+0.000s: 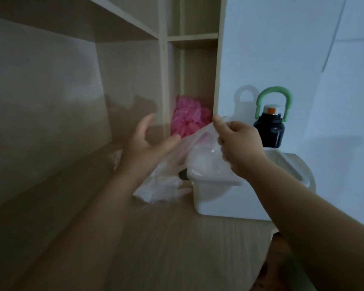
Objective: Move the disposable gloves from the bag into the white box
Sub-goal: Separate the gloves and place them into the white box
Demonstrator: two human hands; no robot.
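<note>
Translucent, milky plastic film makes up the disposable gloves: a thin, glossy, crinkled wad bunched into a rounded lump, with a faint pink tinge showing near its top. The right hand pinches the wad's upper edge between thumb and curled fingers, holding it just above the open white box, its lower folds reaching the rim. The left hand is released, fingers extended and thumb raised, fingertips at the film's left edge; whether they touch it is unclear. Left of the box the clear bag lies crumpled on the wooden desk. Pink crumpled plastic fills a narrow shelf compartment behind, and a dark bottle with a green handle stands behind the box
</note>
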